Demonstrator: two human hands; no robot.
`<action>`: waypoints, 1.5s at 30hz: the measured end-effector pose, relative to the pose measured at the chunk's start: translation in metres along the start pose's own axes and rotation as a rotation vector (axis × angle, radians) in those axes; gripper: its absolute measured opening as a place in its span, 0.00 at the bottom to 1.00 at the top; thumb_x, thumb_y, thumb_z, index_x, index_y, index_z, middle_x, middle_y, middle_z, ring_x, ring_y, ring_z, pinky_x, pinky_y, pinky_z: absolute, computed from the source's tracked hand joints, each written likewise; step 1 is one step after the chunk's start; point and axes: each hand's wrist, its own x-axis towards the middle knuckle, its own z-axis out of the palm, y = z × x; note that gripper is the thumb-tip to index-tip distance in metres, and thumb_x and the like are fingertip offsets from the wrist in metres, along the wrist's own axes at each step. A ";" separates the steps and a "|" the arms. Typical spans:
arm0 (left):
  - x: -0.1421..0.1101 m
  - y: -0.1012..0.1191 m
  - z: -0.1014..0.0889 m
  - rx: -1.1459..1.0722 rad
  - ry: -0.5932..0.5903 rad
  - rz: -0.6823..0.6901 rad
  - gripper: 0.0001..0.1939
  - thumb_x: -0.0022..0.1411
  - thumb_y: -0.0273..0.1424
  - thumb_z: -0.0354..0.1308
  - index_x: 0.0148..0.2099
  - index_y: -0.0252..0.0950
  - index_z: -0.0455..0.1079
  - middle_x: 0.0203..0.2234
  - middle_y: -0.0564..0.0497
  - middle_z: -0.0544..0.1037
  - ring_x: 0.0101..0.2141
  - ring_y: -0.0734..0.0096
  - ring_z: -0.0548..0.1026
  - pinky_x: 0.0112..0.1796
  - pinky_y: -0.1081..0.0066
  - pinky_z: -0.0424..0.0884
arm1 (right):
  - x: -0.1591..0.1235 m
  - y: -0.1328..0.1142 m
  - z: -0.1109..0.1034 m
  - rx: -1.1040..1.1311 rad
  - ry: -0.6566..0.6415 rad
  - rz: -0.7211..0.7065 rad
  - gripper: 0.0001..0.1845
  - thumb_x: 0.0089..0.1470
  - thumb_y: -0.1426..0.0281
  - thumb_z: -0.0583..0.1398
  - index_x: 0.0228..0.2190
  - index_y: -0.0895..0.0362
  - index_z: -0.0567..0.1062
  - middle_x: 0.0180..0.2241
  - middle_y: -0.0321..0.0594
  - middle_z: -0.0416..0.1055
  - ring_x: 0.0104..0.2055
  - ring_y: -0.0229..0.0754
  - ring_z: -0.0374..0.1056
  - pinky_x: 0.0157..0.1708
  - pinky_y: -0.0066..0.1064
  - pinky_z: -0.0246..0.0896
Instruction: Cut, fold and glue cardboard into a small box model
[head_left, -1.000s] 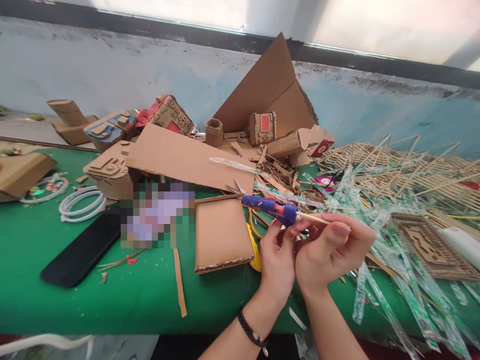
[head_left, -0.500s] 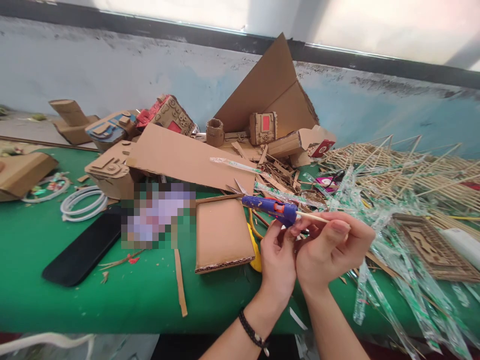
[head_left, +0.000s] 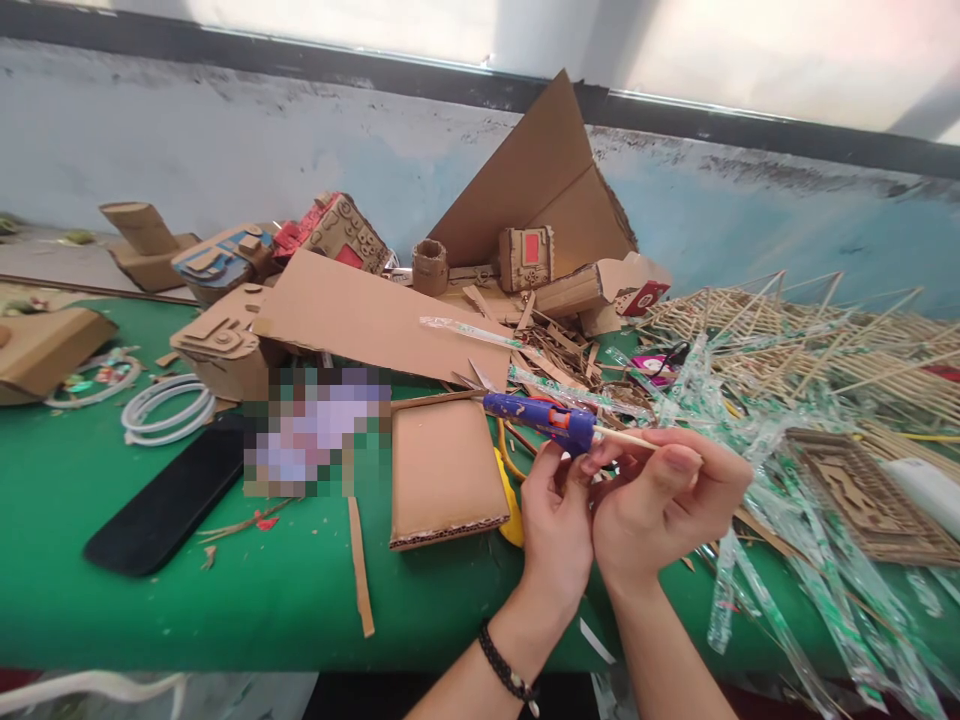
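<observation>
A blue glue gun (head_left: 536, 418) with an orange part points left, its tip by the back right corner of a flat cardboard box (head_left: 450, 470). My left hand (head_left: 553, 520) is closed around the gun's lower part, most of which is hidden. A thin pale stick (head_left: 626, 437) runs into the rear of the gun. My right hand (head_left: 671, 500) pinches this stick between thumb and fingers, its wrist close against the left one. Behind the box and beside my left hand shows a yellow object (head_left: 511, 510), partly covered. Scissor blades (head_left: 478, 375) lie just beyond the gun's tip.
A green table (head_left: 277, 610) carries a large cardboard sheet (head_left: 382, 315), cardboard scraps (head_left: 559, 340) and a black flat case (head_left: 169, 500). Plastic wrappers (head_left: 806, 560) and many thin sticks (head_left: 847, 340) crowd the right. White coiled tubing (head_left: 169, 410) lies at left. A wall (head_left: 262, 140) stands behind.
Almost nothing differs. My right hand has shifted very slightly to the right with the stick; the view has moved a little.
</observation>
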 end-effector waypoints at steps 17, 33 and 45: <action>-0.002 -0.004 -0.002 0.011 -0.025 0.028 0.24 0.64 0.51 0.71 0.49 0.37 0.77 0.42 0.44 0.86 0.44 0.59 0.84 0.42 0.68 0.81 | 0.003 -0.004 -0.004 0.031 -0.002 0.152 0.11 0.70 0.57 0.63 0.38 0.51 0.73 0.25 0.31 0.71 0.18 0.43 0.72 0.15 0.34 0.66; -0.003 -0.012 0.001 -0.020 0.031 -0.015 0.36 0.58 0.51 0.76 0.59 0.44 0.64 0.46 0.48 0.81 0.48 0.61 0.83 0.44 0.67 0.82 | 0.011 -0.004 -0.006 -0.071 0.017 0.066 0.12 0.70 0.59 0.63 0.36 0.53 0.73 0.26 0.31 0.72 0.19 0.39 0.70 0.18 0.32 0.64; -0.002 -0.008 0.002 0.113 -0.074 0.087 0.30 0.74 0.42 0.63 0.69 0.43 0.55 0.61 0.40 0.78 0.60 0.60 0.79 0.57 0.66 0.76 | 0.018 -0.004 -0.001 -0.054 -0.015 0.104 0.15 0.70 0.57 0.63 0.35 0.54 0.71 0.24 0.28 0.72 0.17 0.37 0.71 0.17 0.30 0.68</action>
